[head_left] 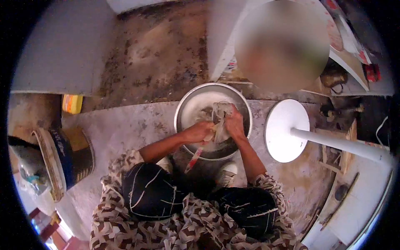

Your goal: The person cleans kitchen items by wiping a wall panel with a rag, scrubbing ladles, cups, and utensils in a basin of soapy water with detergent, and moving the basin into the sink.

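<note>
A round metal basin (178, 139) with pale, cloudy contents stands on the floor in front of my knees. Over it, both hands are closed on a pale greyish, limp, wet-looking piece (219, 125), like cloth or thin plastic; its kind is unclear. My left hand (202, 131) grips its left side with curled fingers. My right hand (234, 123) is wrapped round its upper right part. A narrow red-and-white strip, perhaps a handle (193, 160), lies at the basin's near rim, below my left hand.
Right of the basin is a white round disc (285, 131) with a pole (341, 146). A bucket-like container (68, 156) lies at left, and a yellow container (72, 104) stands behind it. A wooden frame (339, 152) is at far right. A blurred patch hides the upper right.
</note>
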`<state>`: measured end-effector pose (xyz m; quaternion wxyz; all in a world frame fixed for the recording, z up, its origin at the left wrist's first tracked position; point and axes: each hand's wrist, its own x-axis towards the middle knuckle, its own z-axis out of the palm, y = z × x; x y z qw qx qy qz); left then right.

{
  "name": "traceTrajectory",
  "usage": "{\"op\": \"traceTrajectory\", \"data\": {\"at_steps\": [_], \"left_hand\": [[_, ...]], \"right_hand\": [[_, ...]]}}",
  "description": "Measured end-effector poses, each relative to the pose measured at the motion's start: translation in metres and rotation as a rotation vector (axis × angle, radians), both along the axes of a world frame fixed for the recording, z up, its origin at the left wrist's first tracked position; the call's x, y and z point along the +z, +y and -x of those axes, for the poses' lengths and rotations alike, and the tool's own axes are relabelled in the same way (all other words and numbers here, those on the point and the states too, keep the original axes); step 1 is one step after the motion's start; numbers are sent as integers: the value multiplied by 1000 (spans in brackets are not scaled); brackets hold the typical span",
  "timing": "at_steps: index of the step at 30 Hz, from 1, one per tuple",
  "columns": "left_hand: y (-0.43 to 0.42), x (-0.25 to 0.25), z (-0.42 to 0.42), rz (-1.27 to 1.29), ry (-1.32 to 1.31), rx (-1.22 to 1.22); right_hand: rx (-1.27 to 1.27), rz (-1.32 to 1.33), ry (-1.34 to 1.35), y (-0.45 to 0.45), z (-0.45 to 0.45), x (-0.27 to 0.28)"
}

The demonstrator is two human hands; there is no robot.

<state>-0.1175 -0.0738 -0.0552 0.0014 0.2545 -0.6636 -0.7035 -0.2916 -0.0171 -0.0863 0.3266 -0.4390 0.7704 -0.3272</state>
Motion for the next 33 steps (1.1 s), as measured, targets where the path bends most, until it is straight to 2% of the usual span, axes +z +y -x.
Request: {"op": "traceTrajectory", "data": {"at_steps": [1, 4, 5, 6, 8, 9, 11, 12, 14, 16, 17, 18, 21, 22, 23, 24, 26, 28, 30, 32, 33], "left_hand": [[-2, 3, -2, -98, -40, -29], [-7, -22, -10, -393, -139, 78], [-8, -34, -12, -282, -179, 147], [-9, -39, -13, -172, -227, 215], [-13, -32, -12, -488, -258, 537], [-15, -20, -10, -399, -297, 608], [-16, -61, -1, 325, 39, 729], [-13, -84, -8, 152, 13, 769], [-11, -24, -7, -192, -43, 884], [-5, -36, -4, 77, 31, 799], [0, -39, -2, 254, 97, 737], [1, -40, 2, 300, 153, 707], [0, -17, 10, -188, 234, 719], [-3, -13, 8, -450, 184, 730], [-6, -12, 5, -710, 133, 734], [-10, -14, 0, -641, 85, 669], [-16, -19, -9, -503, -12, 535], [-16, -21, -11, -536, -69, 652], [-16, -39, -14, -540, -173, 673], [-12, -83, -16, -345, -193, 599], [-11, -86, -17, -247, -203, 561]], "right_hand": [[-58, 15, 82, 5, 1, 7], [46, 18, 356, 9, 4, 3], [28, 11, 256, 10, 7, -7], [57, 6, 213, 10, 2, 13], [118, -4, 132, 12, -6, 50], [242, 34, 119, 16, 0, 29], [218, -53, 98, 16, -14, 28], [217, -105, 77, 18, -24, 25], [249, -112, 137, 27, -43, 30], [232, -101, 168, 31, -56, 21], [188, -145, 116, 31, -60, 30], [149, -191, 72, 23, -55, 45], [15, -208, 97, 15, -37, 41], [-25, -196, 128, 17, -28, 36], [83, -172, 343, 22, -15, 29], [194, -143, 555, 27, -2, 24], [192, -10, 672, 29, 7, 18], [-35, 174, 475, 32, 7, 21], [-7, 160, 458, 39, -3, 23], [44, 182, 528, 45, -8, 18], [127, 148, 601, 49, -6, 10]]}}
